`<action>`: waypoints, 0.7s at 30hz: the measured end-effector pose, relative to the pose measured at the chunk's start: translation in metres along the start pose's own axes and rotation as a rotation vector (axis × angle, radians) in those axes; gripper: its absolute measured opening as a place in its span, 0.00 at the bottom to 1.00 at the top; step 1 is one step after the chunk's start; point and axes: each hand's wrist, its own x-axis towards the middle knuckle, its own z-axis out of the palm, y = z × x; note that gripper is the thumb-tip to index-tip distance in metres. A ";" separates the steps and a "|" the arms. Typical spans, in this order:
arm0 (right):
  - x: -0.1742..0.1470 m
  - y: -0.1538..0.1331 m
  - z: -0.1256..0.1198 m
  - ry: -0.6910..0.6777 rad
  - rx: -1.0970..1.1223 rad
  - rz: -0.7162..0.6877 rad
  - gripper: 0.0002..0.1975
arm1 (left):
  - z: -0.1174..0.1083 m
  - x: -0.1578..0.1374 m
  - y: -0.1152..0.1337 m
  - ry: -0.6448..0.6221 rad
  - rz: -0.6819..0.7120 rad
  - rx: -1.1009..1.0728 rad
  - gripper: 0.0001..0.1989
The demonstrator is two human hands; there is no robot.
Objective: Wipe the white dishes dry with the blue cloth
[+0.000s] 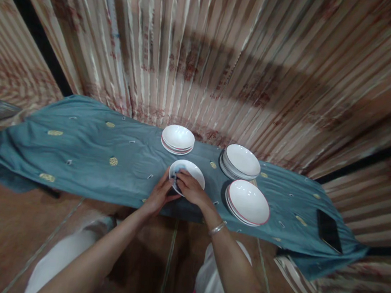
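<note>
A white shallow bowl (197, 176) is held slightly tilted near the front edge of the cloth-covered table. My left hand (158, 195) grips its left rim, with the thumb up and the other fingers underneath. Inside the bowl, my right hand (190, 187) presses a pale blue cloth (179, 167) against the left part of the inner surface. The right fingers are bent over the cloth and partly hide it. Just behind the bowl stands a short stack of white bowls with red rims (178, 137).
To the right are a stack of white plates (242, 160) and, nearer me, a stack of red-rimmed plates (248, 203). A dark phone (328, 230) lies at the right end of the blue-green tablecloth (88, 152). A striped curtain (204, 71) hangs behind, between dark poles.
</note>
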 end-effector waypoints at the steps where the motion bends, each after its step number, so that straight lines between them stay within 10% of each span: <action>1: -0.001 0.000 -0.001 -0.002 -0.035 0.014 0.18 | 0.000 0.000 0.000 -0.002 -0.001 0.001 0.31; 12: -0.018 -0.011 -0.026 -0.043 -0.490 0.152 0.15 | 0.000 -0.002 0.001 -0.016 0.013 0.031 0.31; 21: -0.020 -0.011 -0.041 -0.172 -0.333 0.238 0.20 | -0.002 0.000 -0.001 0.002 0.008 0.027 0.33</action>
